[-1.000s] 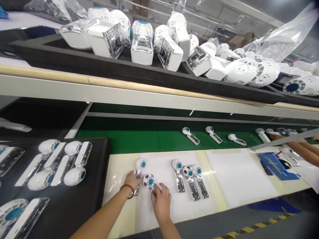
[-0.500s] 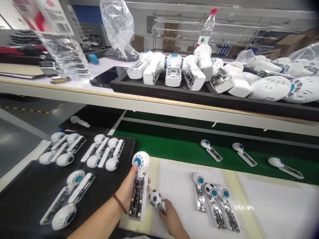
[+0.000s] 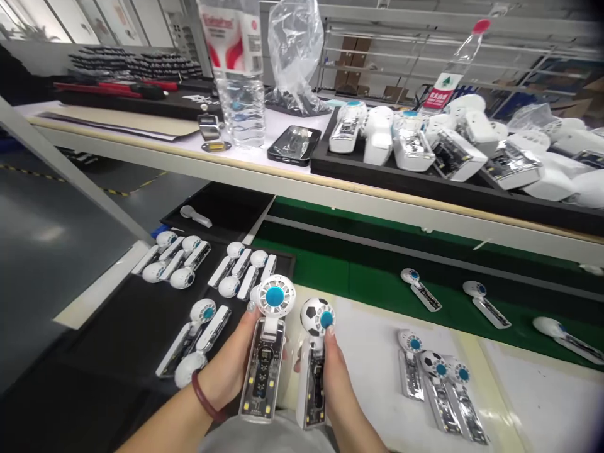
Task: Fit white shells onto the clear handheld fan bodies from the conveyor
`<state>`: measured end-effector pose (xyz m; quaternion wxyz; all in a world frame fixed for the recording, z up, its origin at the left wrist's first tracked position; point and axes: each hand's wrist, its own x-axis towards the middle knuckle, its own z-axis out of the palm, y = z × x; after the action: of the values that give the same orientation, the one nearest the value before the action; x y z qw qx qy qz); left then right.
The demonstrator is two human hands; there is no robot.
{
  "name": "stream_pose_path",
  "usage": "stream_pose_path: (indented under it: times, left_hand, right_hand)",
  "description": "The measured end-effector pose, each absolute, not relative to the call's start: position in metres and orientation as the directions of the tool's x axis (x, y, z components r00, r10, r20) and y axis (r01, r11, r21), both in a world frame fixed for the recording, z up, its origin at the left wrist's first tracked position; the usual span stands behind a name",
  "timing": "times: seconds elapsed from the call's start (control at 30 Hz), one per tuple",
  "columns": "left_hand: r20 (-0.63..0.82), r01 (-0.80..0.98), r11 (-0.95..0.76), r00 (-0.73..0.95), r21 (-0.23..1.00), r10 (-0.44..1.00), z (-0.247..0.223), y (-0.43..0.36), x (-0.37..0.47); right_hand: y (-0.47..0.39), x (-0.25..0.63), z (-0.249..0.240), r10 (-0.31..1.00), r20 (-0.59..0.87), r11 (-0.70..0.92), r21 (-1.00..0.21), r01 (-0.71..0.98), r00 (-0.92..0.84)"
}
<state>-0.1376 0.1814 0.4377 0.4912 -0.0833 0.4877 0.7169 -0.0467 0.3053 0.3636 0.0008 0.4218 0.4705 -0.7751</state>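
Observation:
My left hand (image 3: 234, 360) is wrapped round a white device (image 3: 264, 371) with a round fan head, a blue centre and a clear body showing a circuit board. Beside it, my right hand (image 3: 334, 365) holds a soccer-patterned device (image 3: 314, 377), its thumb near the blue centre. Both devices are upright and slightly apart. Three similar devices lie to the right on the white work surface (image 3: 368, 371), the middle one (image 3: 442, 393) soccer-patterned. At the left, a black tray (image 3: 117, 340) bears several white devices in groups.
Three devices, one of them (image 3: 421, 290) nearest, lie on the green belt (image 3: 330, 274). Above, a shelf (image 3: 236, 167) holds a large water bottle (image 3: 240, 82), a phone (image 3: 294, 146), a red-capped bottle (image 3: 448, 82) and a black tray (image 3: 377, 173) of white devices.
My right hand has raised and turned the soccer-patterned device, so its blue centre and circuit board now show. The view has shifted left. My left hand still holds the white device.

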Motion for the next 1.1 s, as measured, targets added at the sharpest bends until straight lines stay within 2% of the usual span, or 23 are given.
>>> stream_pose_path:
  times: [0.03,0.1,0.17,0.23,0.33,0.47,0.6,0.7,0.87,0.93,1.0,1.03,1.1]
  left_hand:
    - [-0.607,-0.795,-0.055,-0.503,0.604,0.616,0.442,0.17,-0.141]
    - [-0.605,-0.819,-0.095,-0.491,0.566,0.626,0.45,0.146,-0.148]
    - [-0.583,-0.857,-0.139,-0.448,0.496,0.678,0.455,0.122,-0.156]
    - [-0.544,-0.892,-0.175,-0.399,0.417,0.738,0.455,0.097,-0.163]
    - [-0.516,-0.913,-0.178,-0.36,0.368,0.777,0.452,0.064,-0.172]
    - [-0.566,-0.904,-0.109,-0.349,0.413,0.747,0.451,0.033,-0.179]
    - [-0.612,-0.881,-0.116,-0.408,0.459,0.678,0.46,0.014,-0.189]
    - [-0.557,-0.868,-0.144,-0.423,0.474,0.715,0.471,0.003,-0.2]
    - [-0.425,-0.827,-0.228,-0.477,0.514,0.769,0.487,-0.009,-0.216]
    - [-0.418,-0.816,-0.223,-0.483,0.533,0.77,0.484,-0.017,-0.222]
    - [-0.454,-0.759,-0.149,-0.522,0.634,0.722,0.467,-0.033,-0.232]
    - [-0.479,-0.694,-0.066,-0.559,0.717,0.677,0.453,-0.046,-0.239]
    - [-0.512,-0.511,0.171,-0.661,0.843,0.549,0.414,-0.079,-0.257]
  right_hand:
    - [0.297,-0.053,0.374,0.365,-0.655,-0.572,-0.718,0.396,-0.662]
    - [0.278,-0.063,0.398,0.219,-0.619,-0.644,-0.673,0.365,-0.754]
    - [0.259,-0.071,0.425,0.024,-0.496,-0.727,-0.605,0.326,-0.868]
    - [0.238,-0.078,0.45,-0.079,-0.358,-0.775,-0.565,0.283,-0.93]
    - [0.209,-0.087,0.473,-0.078,-0.303,-0.789,-0.564,0.244,-0.95]
    - [0.179,-0.099,0.476,-0.042,-0.272,-0.81,-0.554,0.193,-0.961]
    - [0.158,-0.112,0.472,-0.017,-0.359,-0.842,-0.499,0.207,-0.933]
    - [0.146,-0.123,0.473,0.012,-0.435,-0.841,-0.491,0.226,-0.9]
    - [0.125,-0.143,0.477,0.059,-0.421,-0.795,-0.568,0.212,-0.905]
    - [0.118,-0.149,0.473,0.077,-0.422,-0.744,-0.627,0.23,-0.903]
    - [0.114,-0.157,0.463,0.135,-0.392,-0.605,-0.76,0.237,-0.91]
    - [0.112,-0.161,0.456,0.174,-0.358,-0.468,-0.85,0.243,-0.917]
    - [0.11,-0.174,0.437,0.179,-0.229,-0.034,-0.973,0.227,-0.957]
